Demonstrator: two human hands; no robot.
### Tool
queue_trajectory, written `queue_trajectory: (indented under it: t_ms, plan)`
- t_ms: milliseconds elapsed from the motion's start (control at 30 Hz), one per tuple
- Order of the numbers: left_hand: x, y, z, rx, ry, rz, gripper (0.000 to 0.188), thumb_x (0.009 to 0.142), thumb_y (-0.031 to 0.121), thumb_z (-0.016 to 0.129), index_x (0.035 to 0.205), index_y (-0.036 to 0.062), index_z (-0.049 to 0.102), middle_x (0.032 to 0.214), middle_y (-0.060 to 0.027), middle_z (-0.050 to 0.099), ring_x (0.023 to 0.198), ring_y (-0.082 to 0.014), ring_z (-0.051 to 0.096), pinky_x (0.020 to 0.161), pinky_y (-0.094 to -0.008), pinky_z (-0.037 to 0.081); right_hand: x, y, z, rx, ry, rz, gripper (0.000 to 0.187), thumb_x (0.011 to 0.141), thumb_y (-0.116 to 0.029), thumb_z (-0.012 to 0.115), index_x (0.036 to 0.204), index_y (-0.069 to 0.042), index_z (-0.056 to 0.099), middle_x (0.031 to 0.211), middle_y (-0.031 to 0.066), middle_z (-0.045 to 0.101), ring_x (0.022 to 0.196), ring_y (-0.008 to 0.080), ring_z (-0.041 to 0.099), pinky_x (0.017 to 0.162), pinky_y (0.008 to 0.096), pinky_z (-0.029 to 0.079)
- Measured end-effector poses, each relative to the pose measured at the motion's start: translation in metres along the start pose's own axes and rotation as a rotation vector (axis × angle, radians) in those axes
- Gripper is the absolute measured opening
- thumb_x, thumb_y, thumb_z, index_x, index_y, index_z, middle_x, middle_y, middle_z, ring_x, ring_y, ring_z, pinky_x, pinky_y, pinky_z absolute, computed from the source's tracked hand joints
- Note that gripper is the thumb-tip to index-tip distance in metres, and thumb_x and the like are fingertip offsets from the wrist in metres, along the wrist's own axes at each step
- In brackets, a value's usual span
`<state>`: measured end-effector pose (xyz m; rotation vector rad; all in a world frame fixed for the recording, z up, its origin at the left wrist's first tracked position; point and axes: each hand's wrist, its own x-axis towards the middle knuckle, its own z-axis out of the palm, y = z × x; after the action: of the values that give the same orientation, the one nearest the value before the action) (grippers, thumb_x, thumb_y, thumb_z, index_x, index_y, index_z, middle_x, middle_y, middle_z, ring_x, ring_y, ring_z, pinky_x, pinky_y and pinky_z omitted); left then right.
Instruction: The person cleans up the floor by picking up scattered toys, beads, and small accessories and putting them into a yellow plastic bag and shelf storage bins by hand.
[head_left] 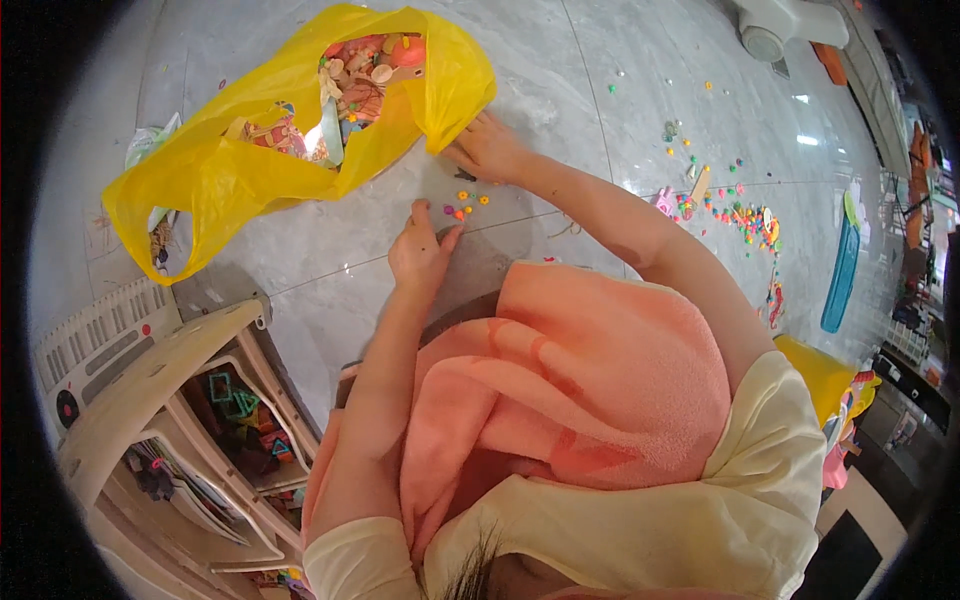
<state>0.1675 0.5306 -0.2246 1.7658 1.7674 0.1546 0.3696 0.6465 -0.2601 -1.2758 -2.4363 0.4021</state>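
Observation:
Several small coloured beads [466, 210], yellow, purple and orange, lie on the grey tiled floor between my hands. My left hand [420, 248] is at their left, thumb and index finger apart with nothing visible between them. Beyond the beads, my right hand [490, 148] reaches to the right edge of a yellow plastic bag [400, 165], fingers spread low by the floor. Small toys and wooden pieces [365, 85] show through the bag's openings. A small dark piece [464, 173] lies just under my right hand. An orange-pink towel [600, 370] covers my lap.
More loose beads [745, 225] are scattered on the floor at the right, near a pink toy piece [664, 200] and a long blue tray [842, 275]. At lower left stands a wooden shelf unit [170, 390] with bins of toys, beside a white toy keyboard [105, 340].

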Motion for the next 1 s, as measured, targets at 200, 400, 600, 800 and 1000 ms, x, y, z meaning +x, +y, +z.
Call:
queue_trajectory:
  t_ms: [200,400,600,800,1000]
  plan:
    - [0.004,0.006,0.003,0.0,0.051,0.067,0.079,0.073,0.043,0.084,0.133,0.0107,0.043,0.103,-0.0162,0.067,0.091,-0.0357,0.067,0.076,-0.0426,0.052,0.012,0.001,-0.01,0.074,-0.053,0.006,0.039,0.094,-0.032,0.054,0.127,-0.011,0.059,0.13,0.0139,0.059,0.125,0.0348,0.049,0.106,0.0486,0.036]
    - [0.015,0.009,0.002,-0.142,-0.076,0.026,0.084,0.071,0.038,0.085,0.136,0.009,0.04,0.114,-0.0192,0.064,0.096,-0.0367,0.066,0.08,-0.0436,0.052,0.012,0.017,-0.008,0.065,0.045,-0.114,0.038,0.094,-0.031,0.052,0.126,-0.011,0.06,0.126,0.0136,0.06,0.124,0.0357,0.05,0.108,0.0497,0.034]
    - [0.015,0.003,-0.002,-0.103,-0.108,0.198,0.08,0.075,0.03,0.083,0.137,0.0065,0.038,0.121,-0.0235,0.061,0.101,-0.0401,0.063,0.084,-0.0454,0.05,0.011,0.007,0.001,0.1,0.024,-0.039,0.037,0.093,-0.03,0.055,0.124,-0.011,0.061,0.127,0.014,0.06,0.123,0.0364,0.049,0.107,0.049,0.035]
    - [0.006,-0.003,0.001,-0.161,-0.097,0.13,0.072,0.076,0.019,0.081,0.133,0.0052,0.039,0.115,-0.0208,0.062,0.101,-0.0397,0.063,0.082,-0.0449,0.051,-0.028,-0.006,-0.007,0.146,0.071,-0.033,0.036,0.091,-0.031,0.06,0.118,-0.008,0.06,0.12,0.0171,0.057,0.115,0.0392,0.049,0.1,0.0481,0.037]
    - [0.005,0.003,-0.02,-0.213,-0.017,0.098,0.049,0.081,0.009,0.069,0.125,0.0088,0.048,0.107,-0.0143,0.063,0.094,-0.035,0.065,0.075,-0.0433,0.052,-0.055,-0.052,-0.005,0.128,0.054,-0.066,0.044,0.087,-0.043,0.067,0.116,-0.011,0.06,0.115,0.0121,0.054,0.113,0.032,0.05,0.097,0.0437,0.037]
